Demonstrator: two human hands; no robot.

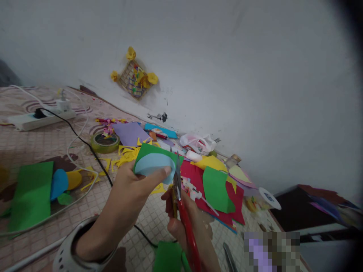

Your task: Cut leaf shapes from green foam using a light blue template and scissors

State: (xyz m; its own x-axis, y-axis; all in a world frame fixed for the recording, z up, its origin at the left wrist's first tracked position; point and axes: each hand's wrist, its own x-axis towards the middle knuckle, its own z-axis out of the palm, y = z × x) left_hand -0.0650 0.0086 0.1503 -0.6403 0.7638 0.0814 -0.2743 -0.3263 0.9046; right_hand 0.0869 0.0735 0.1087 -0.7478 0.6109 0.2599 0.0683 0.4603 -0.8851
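My left hand [127, 192] is closed on a green craft sheet [148, 149], with a light blue rounded piece [151, 162] lying against it under my thumb. In my right hand [202, 232] is a pair of scissors [187, 221] with red on the handle, its blades pointing up and slightly apart. The right edge of the green sheet sits at the blades; whether they touch it I cannot tell. Below my hands lies another green piece [167, 257]. Just beyond my right hand are a red sheet [195, 172] and a glue gun [193, 189].
Yellow scraps [127, 154], a roll of tape [104, 142] and a purple sheet [130, 133] lie behind my left hand. A power strip [42, 119] with cables is at the left, near a green sheet [31, 196]. A wall decoration [136, 79] hangs ahead.
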